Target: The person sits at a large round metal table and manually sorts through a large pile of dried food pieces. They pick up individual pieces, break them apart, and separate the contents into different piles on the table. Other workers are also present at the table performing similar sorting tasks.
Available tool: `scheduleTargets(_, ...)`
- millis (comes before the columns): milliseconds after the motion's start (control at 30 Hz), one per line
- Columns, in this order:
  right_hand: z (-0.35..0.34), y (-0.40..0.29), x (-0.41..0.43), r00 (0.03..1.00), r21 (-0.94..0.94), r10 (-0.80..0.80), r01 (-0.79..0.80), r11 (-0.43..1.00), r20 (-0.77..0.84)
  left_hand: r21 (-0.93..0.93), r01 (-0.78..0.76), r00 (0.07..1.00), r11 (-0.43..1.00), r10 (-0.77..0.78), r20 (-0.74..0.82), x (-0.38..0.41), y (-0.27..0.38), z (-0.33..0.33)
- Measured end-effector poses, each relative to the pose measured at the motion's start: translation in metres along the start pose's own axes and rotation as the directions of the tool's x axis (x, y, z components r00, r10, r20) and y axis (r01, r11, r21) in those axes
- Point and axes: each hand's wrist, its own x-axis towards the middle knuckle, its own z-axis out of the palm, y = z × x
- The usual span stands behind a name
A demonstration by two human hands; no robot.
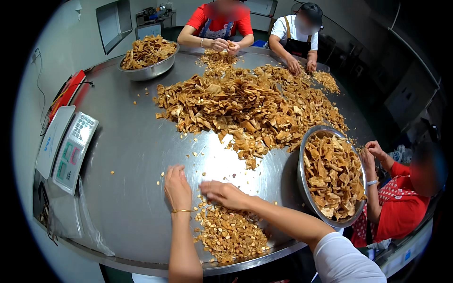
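My left hand [178,189], with a gold-coloured bracelet at the wrist, is upright on the steel table, palm turned to the right. No object shows in it. My right hand [226,195] is stretched to the left, its fingertips blurred, at the far edge of a low pile of small broken bits [231,233]. It shows nothing held, though its palm is hidden. The pile lies against the near rim, mixing pale flakes and brown crumbs. Beyond my hands spreads a large heap of brown, dried, chip-like pieces [240,102].
A steel basin [300,177] of larger pieces stands at right, another steel basin [148,73] at back left. A digital scale [75,152] and clear plastic bag [67,219] lie left on the steel table [131,198]. Three people [224,33] work around the far and right edges.
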Motion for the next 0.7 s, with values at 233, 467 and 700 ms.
scheduleTargets(233, -0.037, 0.017, -0.023, 0.924, -0.159, 0.122, -0.19, 0.969, -0.361, 0.326, -0.114, 0.934, 0.938, -0.011, 0.358, 0.036, 0.01, 0.041)
scheduleTargets(467, -0.005, -0.026, -0.073, 0.959, 0.299, 0.103, -0.019, 0.954, -0.266, -0.186, -0.409, 0.445, 0.893, 0.374, 0.814, 0.001, 0.022, 0.007)
scheduleTargets(700, -0.056, 0.025, -0.064, 0.558, 0.162, 0.486, -0.53, 0.833, -0.672, -0.331, -0.335, 0.546, 0.882, 0.468, 0.695, -0.01, 0.035, -0.003)
